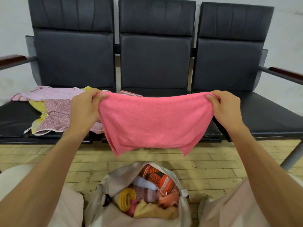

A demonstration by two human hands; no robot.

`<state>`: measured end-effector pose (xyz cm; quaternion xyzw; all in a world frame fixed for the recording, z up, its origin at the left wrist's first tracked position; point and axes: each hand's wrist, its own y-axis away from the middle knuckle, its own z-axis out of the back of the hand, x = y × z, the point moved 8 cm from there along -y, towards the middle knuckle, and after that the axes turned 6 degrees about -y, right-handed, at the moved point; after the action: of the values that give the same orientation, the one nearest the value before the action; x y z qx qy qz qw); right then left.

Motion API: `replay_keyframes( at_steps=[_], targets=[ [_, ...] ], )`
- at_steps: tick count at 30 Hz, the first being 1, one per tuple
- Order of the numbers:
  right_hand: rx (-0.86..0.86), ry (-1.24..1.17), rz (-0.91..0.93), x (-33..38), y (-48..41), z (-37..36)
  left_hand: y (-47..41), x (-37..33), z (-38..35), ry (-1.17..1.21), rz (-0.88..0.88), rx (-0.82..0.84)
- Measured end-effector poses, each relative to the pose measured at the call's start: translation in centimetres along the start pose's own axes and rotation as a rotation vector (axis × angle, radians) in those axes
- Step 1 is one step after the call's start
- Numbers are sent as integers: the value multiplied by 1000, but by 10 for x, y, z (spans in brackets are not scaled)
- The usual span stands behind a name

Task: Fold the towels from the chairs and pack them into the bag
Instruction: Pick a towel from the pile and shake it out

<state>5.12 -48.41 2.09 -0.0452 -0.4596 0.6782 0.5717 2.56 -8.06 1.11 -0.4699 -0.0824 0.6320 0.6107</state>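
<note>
Three dark chairs [154, 63] joined in a row stand against a pale wall, on a plank floor [213, 164], with one wooden armrest [13, 58] at each end, two in all. One pink towel [152, 122] hangs doubled over in the air before the middle seat's front edge. The left hand [83, 108] pinches its upper left corner and the right hand [224, 108] its upper right corner, fingers curled tight round the cloth. The towel hides most of the middle seat. On the left seat a pale pink cloth [49, 94] lies toward the back, and a yellow-and-patterned cloth [54, 115] reaches the front edge; how many lie beneath I cannot tell. A patterned scrap [129, 93] peeks above the towel. One open pale bag [101, 210] sits on the floor between the person's knees, below the towel, holding several folded cloths, an orange one [154, 176] and a yellow roll [126, 197] among them.
</note>
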Motion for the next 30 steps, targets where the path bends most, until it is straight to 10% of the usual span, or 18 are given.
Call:
replay_keyframes(
  at_steps=[16,30],
  targets=[
    [15,-355,-375,-31,5,-10,-3,10,1,50,98,66],
    [-65,-74,-188,-19,4,-4,5,27,-30,470,421,322]
  ],
)
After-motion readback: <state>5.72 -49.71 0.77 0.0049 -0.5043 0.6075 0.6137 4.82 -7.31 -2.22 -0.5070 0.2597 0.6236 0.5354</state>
